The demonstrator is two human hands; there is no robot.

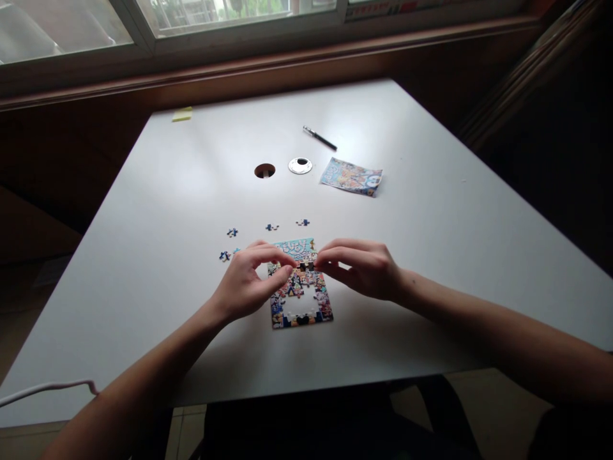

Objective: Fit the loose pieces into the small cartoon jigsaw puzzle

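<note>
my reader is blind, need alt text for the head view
A person's left hand and right hand work at a partly finished jigsaw puzzle on a white table. Loose pieces lie nearby, with a picture sheet and pen farther back.

From here I see a bare left hand point(249, 275) and right hand point(366, 265), a tiny dot point(414, 281) on the right arm point(479, 327), dark clothes point(297, 425).
</note>
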